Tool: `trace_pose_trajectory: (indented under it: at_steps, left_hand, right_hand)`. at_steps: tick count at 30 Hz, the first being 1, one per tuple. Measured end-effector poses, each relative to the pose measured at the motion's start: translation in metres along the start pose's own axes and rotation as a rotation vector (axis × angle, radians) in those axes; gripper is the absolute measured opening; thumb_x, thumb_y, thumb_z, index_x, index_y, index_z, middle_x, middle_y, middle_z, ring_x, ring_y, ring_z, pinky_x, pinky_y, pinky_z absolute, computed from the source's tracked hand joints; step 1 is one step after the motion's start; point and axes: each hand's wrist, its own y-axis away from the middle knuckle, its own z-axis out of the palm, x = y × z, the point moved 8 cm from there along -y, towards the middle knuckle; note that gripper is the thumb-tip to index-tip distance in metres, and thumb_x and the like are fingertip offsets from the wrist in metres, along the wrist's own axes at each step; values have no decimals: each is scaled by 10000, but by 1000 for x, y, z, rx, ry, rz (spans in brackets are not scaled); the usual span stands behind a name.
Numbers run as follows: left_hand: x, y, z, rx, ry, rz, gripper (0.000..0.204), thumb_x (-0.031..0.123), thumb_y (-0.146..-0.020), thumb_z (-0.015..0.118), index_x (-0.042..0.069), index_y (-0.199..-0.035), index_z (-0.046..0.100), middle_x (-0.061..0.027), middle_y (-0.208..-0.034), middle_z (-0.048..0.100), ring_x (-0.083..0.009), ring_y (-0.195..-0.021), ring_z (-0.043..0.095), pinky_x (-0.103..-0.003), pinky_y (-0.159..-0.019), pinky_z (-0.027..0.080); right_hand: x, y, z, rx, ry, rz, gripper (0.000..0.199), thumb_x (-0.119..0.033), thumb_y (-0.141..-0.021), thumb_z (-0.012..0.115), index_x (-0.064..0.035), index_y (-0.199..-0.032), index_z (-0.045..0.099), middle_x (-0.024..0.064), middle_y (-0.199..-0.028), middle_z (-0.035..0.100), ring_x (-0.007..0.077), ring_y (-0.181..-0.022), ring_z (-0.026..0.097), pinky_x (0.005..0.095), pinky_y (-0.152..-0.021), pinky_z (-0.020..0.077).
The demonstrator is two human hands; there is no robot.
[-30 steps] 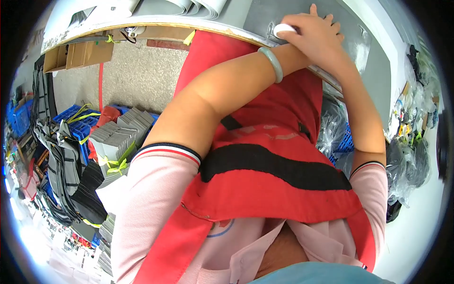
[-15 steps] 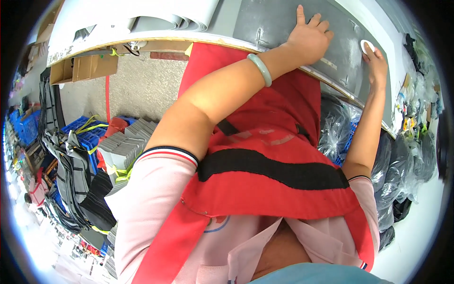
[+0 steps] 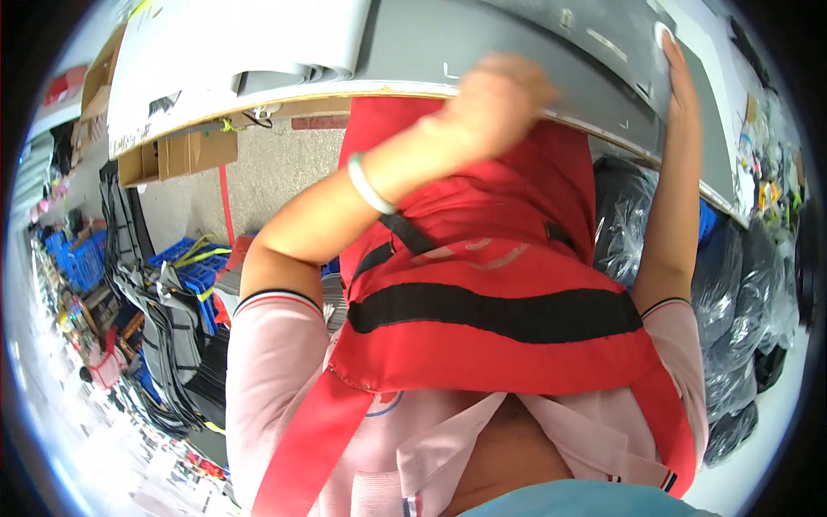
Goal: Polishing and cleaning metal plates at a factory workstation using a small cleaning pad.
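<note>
- Pressing the white chalk piece (image 3: 662, 34) onto the grey sheet (image 3: 482, 34) at 1 o'clock, right hand (image 3: 676, 73) pinches it.
- Left hand (image 3: 495, 103) is blurred, grip unclear.
- Probably best holding the sheet flat on the surface (image 3: 258, 95).

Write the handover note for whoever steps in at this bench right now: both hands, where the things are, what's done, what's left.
Left hand: blurred at the near edge of the grey sheet, over the table edge; whether it grips anything cannot be told.
Right hand: stretched out flat on the grey sheet, fingers on a small white piece; whether it pinches it cannot be told.
Things: grey sheet spread on the table, rolled grey material to the left on it.
Done: sheet lies spread out.
Left: the white piece is under the fingers, apparently not yet put aside.
</note>
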Motion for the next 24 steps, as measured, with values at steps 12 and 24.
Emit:
trace_pose_trajectory:
  at_steps: [12, 24]
  left_hand:
    - [-52, -3, -14, -264, 197, -98, 190, 127, -867, 709, -5, -1004, 725, -97, -1094, 687, -331, -961, 677, -413, -835, 542]
    - [-27, -30, 14, -248, 160, -65, 290, 243, -841, 746, 37, -1044, 723, -106, -1085, 658, -344, -1021, 652, -444, -879, 528]
  right_hand:
    - [23, -15, -8, -129, -89, -7, 455, -402, -951, 708, -88, -1264, 607, 31, -1114, 677, 119, -946, 641, 299, -864, 529]
    - [9, 1, 10, -112, 34, -158, 487, -354, -987, 649, -42, -1354, 579, 43, -1187, 672, 148, -1033, 625, 273, -915, 493]
